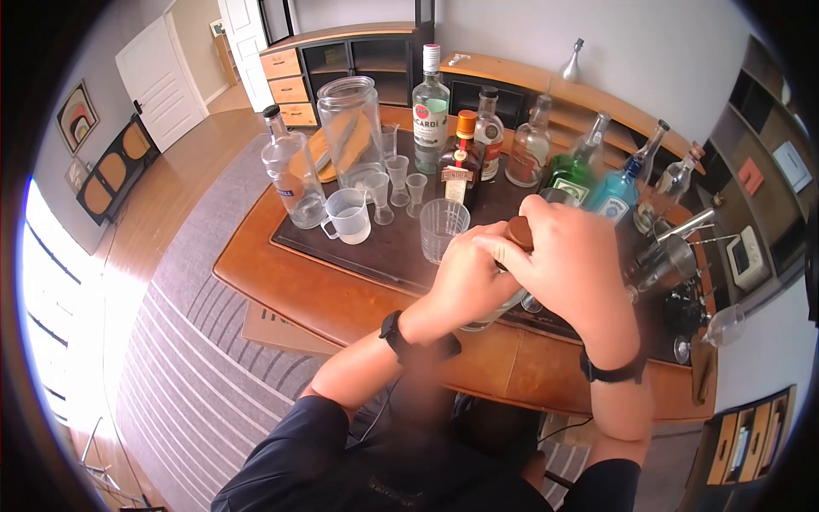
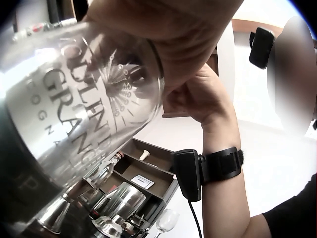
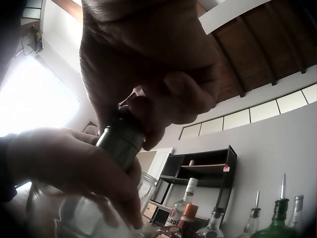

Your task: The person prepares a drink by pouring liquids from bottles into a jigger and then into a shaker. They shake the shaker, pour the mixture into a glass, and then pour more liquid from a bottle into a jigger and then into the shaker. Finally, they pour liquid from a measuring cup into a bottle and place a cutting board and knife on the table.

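Observation:
A clear glass bottle (image 2: 69, 104) with dark "Grand" and "Cognac" lettering fills much of the left wrist view. My left hand (image 1: 465, 277) is wrapped round its neck (image 3: 121, 141). Over the mouth, my right hand (image 1: 572, 260) grips a brown stopper (image 1: 519, 232) with thumb and curled fingers. In the head view the two hands meet and hide most of the bottle. Just beyond the left hand stands a ribbed mixing glass (image 1: 444, 229).
A measuring cup (image 1: 348, 218), several small glasses (image 1: 397, 179) and a large glass jar (image 1: 350, 128) stand at the left. A row of bottles, including a Bacardi bottle (image 1: 430, 119) and a green bottle (image 1: 573, 175), lines the back. Metal shakers (image 1: 670, 260) stand at the right.

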The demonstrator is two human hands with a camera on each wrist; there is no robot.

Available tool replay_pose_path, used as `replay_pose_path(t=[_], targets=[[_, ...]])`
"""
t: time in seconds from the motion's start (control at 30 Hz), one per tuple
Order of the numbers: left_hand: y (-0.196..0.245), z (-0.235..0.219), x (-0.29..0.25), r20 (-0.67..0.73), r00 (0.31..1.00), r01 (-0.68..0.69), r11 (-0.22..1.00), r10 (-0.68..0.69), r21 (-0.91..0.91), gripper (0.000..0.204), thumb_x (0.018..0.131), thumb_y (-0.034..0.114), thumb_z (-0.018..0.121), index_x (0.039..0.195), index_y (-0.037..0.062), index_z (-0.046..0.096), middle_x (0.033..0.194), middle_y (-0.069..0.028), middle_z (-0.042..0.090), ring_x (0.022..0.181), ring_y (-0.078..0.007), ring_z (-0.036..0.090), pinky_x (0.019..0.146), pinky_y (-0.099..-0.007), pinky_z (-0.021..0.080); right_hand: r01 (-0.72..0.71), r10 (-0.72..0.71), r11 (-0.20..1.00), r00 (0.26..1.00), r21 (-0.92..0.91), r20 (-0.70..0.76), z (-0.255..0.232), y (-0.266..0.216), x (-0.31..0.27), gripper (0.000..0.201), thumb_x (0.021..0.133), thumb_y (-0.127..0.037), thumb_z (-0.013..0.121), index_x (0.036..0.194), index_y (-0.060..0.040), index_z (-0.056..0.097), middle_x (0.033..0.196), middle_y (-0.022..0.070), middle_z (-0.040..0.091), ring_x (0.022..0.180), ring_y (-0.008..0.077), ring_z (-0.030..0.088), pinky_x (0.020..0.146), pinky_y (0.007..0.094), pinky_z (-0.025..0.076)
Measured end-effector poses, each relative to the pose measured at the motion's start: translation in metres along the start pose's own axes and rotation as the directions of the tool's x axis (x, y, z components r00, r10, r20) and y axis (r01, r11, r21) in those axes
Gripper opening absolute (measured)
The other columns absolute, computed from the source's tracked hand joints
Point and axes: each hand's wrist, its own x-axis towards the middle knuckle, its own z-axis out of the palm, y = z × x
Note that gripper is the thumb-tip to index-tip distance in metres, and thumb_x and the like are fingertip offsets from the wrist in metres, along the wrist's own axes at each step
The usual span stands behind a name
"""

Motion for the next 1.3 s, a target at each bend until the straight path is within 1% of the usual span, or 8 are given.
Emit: replay_pose_path(t=[0.27, 0.37, 0.47, 0.87, 0.97, 1.07, 1.1, 1.3], targets=[[-0.004, -0.003, -0.002, 0.003, 0.999, -0.054, 0.997, 0.054, 0.062, 0.027, 0.077, 0.016, 0.075, 0.097, 0.0001, 0.064, 0.085, -0.0187, 0.068, 0.081, -0.04, 0.066, 0.07, -0.0456, 0.052, 0.13, -0.131, 0.963, 0.991, 0.235, -0.014, 0.0, 0.011, -0.002, 0.035, 0.091, -0.035, 0.069, 0.092, -0.0015, 0.058, 0.083, 0.0156, 0.064, 0.084, 0.036, 0.064, 0.072, 0.0457, 0.05], [-0.009, -0.002, -0.003, -0.008, 0.997, -0.072, 0.997, 0.072, 0.038, 0.029, 0.076, 0.016, 0.075, 0.097, 0.0001, 0.063, 0.084, -0.0189, 0.068, 0.081, -0.0394, 0.066, 0.071, -0.046, 0.052, 0.234, -0.214, 0.933, 0.972, 0.273, -0.101, 0.001, 0.017, -0.004, 0.033, 0.088, -0.027, 0.075, 0.105, -0.0017, 0.061, 0.09, 0.0152, 0.063, 0.085, 0.0351, 0.061, 0.072, 0.0431, 0.048], [-0.006, -0.004, -0.002, 0.02, 0.998, -0.055, 0.998, 0.055, 0.036, 0.029, 0.075, 0.015, 0.075, 0.097, 0.0003, 0.062, 0.084, -0.0188, 0.068, 0.08, -0.0384, 0.066, 0.072, -0.0452, 0.053, 0.187, -0.205, 0.934, 0.979, 0.304, 0.025, -0.012, 0.016, -0.005, 0.025, 0.089, -0.02, 0.069, 0.104, -0.0014, 0.061, 0.094, 0.0139, 0.06, 0.093, 0.0335, 0.06, 0.079, 0.045, 0.05], [0.01, -0.01, 0.004, 0.092, 0.995, 0.04, 0.998, -0.035, -0.054, 0.025, 0.076, 0.013, 0.073, 0.095, 0.0009, 0.065, 0.085, -0.0187, 0.067, 0.078, -0.0363, 0.065, 0.072, -0.0422, 0.052, 0.169, -0.216, 0.856, 0.975, 0.488, 0.041, -0.013, 0.031, -0.004, 0.029, 0.081, 0.003, 0.066, 0.109, -0.0029, 0.061, 0.095, 0.0133, 0.055, 0.09, 0.0338, 0.056, 0.081, 0.0407, 0.048], [0.001, -0.011, 0.006, 0.143, 0.987, 0.087, 0.993, -0.075, -0.075, 0.023, 0.078, 0.014, 0.072, 0.095, 0.0007, 0.065, 0.085, -0.0166, 0.068, 0.075, -0.034, 0.064, 0.072, -0.041, 0.052, 0.174, -0.166, 0.816, 0.984, 0.552, -0.066, -0.021, 0.03, -0.001, 0.031, 0.081, 0.007, 0.064, 0.11, -0.0037, 0.061, 0.095, 0.0108, 0.055, 0.09, 0.0283, 0.059, 0.08, 0.0368, 0.049], [-0.001, -0.019, 0.004, 0.133, 0.971, 0.206, 0.977, -0.197, -0.06, 0.024, 0.083, 0.017, 0.072, 0.101, 0.0016, 0.068, 0.086, -0.0065, 0.071, 0.083, -0.0153, 0.069, 0.078, -0.0325, 0.055, 0.282, -0.121, 0.836, 0.932, 0.471, -0.343, -0.056, 0.053, 0.003, 0.028, 0.086, 0.003, 0.064, 0.114, -0.0025, 0.063, 0.1, 0.0069, 0.061, 0.088, 0.0163, 0.062, 0.08, 0.0293, 0.049], [-0.001, -0.021, 0.002, 0.125, 0.974, 0.195, 0.98, -0.188, -0.043, 0.025, 0.083, 0.018, 0.073, 0.101, 0.0017, 0.068, 0.089, -0.0071, 0.071, 0.085, -0.0158, 0.069, 0.08, -0.0327, 0.055, 0.264, -0.068, 0.816, 0.927, 0.515, -0.368, -0.06, 0.057, 0.001, 0.026, 0.091, -0.004, 0.067, 0.116, -0.0013, 0.063, 0.098, 0.0061, 0.061, 0.087, 0.0148, 0.061, 0.079, 0.0275, 0.048], [-0.009, -0.018, -0.004, 0.038, 0.989, 0.139, 0.989, -0.141, 0.04, 0.035, 0.082, 0.02, 0.079, 0.11, 0.0017, 0.066, 0.105, -0.0103, 0.069, 0.099, -0.0186, 0.067, 0.089, -0.0345, 0.053, 0.028, 0.265, 0.674, 0.924, 0.739, -0.277, -0.031, 0.081, -0.022, 0.031, 0.103, -0.023, 0.063, 0.129, -0.0064, 0.06, 0.098, -0.0025, 0.058, 0.074, 0.0039, 0.048, 0.063, 0.0183, 0.042]])
